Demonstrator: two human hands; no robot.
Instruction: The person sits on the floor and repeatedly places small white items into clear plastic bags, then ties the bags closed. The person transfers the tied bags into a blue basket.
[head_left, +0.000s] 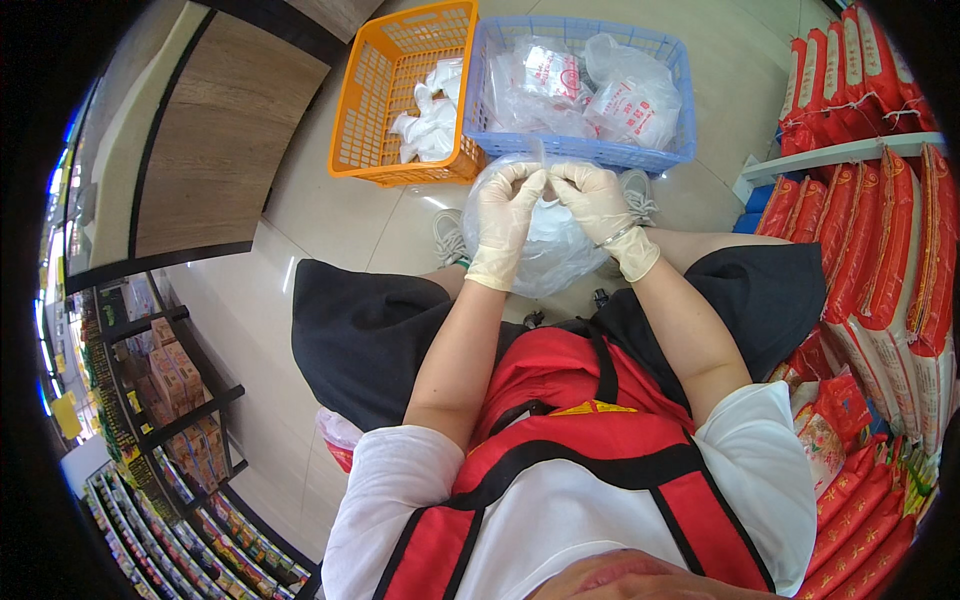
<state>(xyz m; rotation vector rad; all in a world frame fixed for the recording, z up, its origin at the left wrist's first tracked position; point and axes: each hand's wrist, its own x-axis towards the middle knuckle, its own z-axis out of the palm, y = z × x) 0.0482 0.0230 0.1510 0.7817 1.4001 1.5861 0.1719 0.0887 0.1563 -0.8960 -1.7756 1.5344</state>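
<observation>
A large clear plastic bag (559, 262) hangs or rests between my knees, with something white (547, 221) showing inside it. My left hand (512, 214), in a cream latex glove, pinches the bag's upper edge between thumb and fingers. Close beside it, my right hand (596, 206), gloved too and with a bracelet at the wrist, pinches the same edge. A thin strip of the film stands up between the fingertips. Just beyond the hands is a blue plastic crate (581, 146) holding clear bags (634, 112) with red print.
An orange plastic crate (345, 142) with small white bags (431, 124) adjoins the blue one. Red sacks (877, 247) crowd the shelf (840, 154) on the right. To the left stand a wood-panelled unit (217, 142) and a rack with boxes (176, 367). The floor (262, 337) is tiled.
</observation>
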